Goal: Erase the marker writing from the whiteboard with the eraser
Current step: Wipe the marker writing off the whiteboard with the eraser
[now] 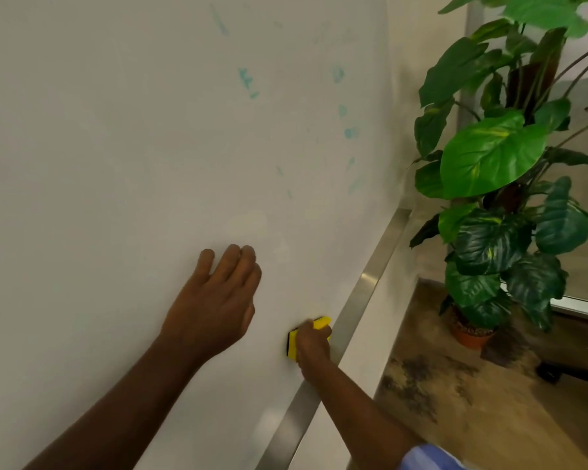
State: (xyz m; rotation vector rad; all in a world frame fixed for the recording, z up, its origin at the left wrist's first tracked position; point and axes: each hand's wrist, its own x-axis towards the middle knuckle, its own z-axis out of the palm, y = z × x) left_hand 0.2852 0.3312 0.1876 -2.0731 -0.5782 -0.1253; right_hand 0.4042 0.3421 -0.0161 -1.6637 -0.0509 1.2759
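Observation:
The whiteboard (116,164) fills the left and middle of the head view. Smeared teal marker traces (248,81) remain in its upper middle, with more faint teal smudges (348,132) near its right side. My right hand (313,344) is shut on a yellow eraser (321,323) with a black pad, pressed to the board low down, just left of the metal tray. My left hand (218,300) rests flat on the board, fingers together and pointing up, to the left of the eraser and holding nothing.
A metal ledge (357,300) runs diagonally along the board's lower edge. A large leafy plant (496,157) in a terracotta pot (470,335) stands at the right on a mottled brown floor. A chair base (557,371) shows at far right.

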